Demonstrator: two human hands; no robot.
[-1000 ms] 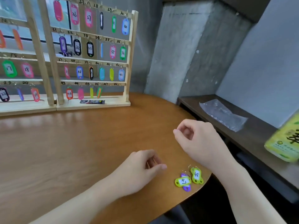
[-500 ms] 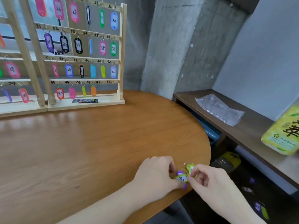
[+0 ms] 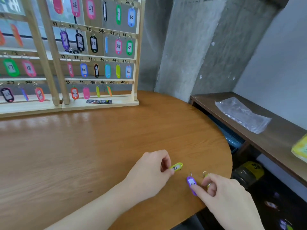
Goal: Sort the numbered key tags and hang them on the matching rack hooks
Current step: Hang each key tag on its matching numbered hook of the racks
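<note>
L hand (image 3: 149,173) pinches yellow tag (image 3: 177,167); R hand (image 3: 221,195) fingertip on purple tag (image 3: 191,184), grip partly curled, near counter (image 3: 99,146) edge, lower right; a nudge could drop it.

Wooden rack (image 3: 138,47): handwritten black numbers on the rails read 30, then 31–36, 37–42, and 43–48 along the lowest rail. Hanging tags with legible numbers: pink 26 (image 3: 75,6), pink 27 (image 3: 90,8), blue 30 (image 3: 131,17), black 32 (image 3: 80,42), black 33 (image 3: 93,44), green 36 (image 3: 129,47), blue 38 (image 3: 83,69), blue 42 (image 3: 128,71), orange 43 (image 3: 74,93); on the left rack, green 17 (image 3: 11,67) and pink 18 (image 3: 28,68). Writing on the yellow-green tag (image 3: 176,167) and purple tag (image 3: 191,184) on the table is too blurred to read.
</note>
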